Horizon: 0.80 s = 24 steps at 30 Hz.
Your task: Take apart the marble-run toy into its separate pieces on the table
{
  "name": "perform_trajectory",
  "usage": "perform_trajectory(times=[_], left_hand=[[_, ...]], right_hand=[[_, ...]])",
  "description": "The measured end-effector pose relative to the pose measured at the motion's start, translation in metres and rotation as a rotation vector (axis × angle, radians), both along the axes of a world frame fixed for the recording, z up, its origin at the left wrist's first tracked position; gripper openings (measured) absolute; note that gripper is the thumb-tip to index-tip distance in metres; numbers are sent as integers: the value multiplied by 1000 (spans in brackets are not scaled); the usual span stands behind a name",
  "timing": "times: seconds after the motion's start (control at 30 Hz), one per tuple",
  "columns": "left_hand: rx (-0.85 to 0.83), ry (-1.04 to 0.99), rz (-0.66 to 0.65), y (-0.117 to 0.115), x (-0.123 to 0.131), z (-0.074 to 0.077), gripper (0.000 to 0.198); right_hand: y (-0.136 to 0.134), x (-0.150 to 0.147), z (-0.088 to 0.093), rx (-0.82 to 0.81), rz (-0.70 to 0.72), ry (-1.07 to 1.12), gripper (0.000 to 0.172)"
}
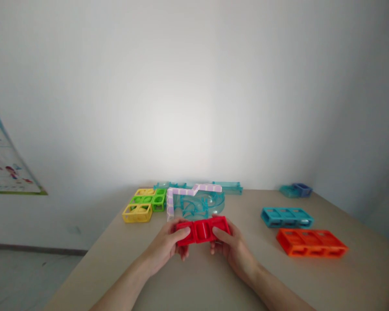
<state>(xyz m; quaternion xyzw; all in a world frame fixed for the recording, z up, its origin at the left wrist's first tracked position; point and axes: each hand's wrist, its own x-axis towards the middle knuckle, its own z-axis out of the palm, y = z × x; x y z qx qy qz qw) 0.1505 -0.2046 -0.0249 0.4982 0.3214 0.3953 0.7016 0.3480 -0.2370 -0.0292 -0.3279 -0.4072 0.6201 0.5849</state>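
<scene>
- Red plastic strip (202,230) of three joined square cells is held up over the near part of the tabletop (181,280), between both hands.
- The left hand (169,239) grasps its left end, thumb on the front face, fingers curled behind and below.
- The right hand (231,242) grips the other end likewise, thumb pressed on the rightmost cell, which sits slightly tilted against the middle one.
- Just beyond the strip lies a lilac segmented piece with white edges (181,191), bent in a zigzag, in front of see-through teal track pieces (197,205).
- Left of these, green frames (159,201) and yellow frames (136,213) lie close together.
- To the right, well apart from the hands, a teal three-cell block (287,216) lies just behind an orange three-cell block (311,242).
- Near the far right corner, a small teal piece (288,191) is beside a dark blue one (302,190).
- Behind everything rises a pale wall (194,95), with an illustrated poster (11,160) at far left.
</scene>
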Motion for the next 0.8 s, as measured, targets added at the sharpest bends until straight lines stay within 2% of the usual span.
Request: perform_trajectory(times=[0.1,0.2,0.4,0.53,0.8], left_hand=[[-39,-8,5,0,-1,-1,34],[-88,1,-4,0,-2,-1,39],[-252,-23,81,5,-3,-5,47],[-229,-46,75,6,-4,-5,46],[-108,-49,147,4,-1,-2,43]], right_hand=[[0,1,-2,-54,-22,-118,51],[-3,1,-3,-59,-18,-196,54],[-8,0,0,163,10,-273,56],[-5,1,4,172,-21,-352,41],[-4,3,3,126,-49,-350,50]])
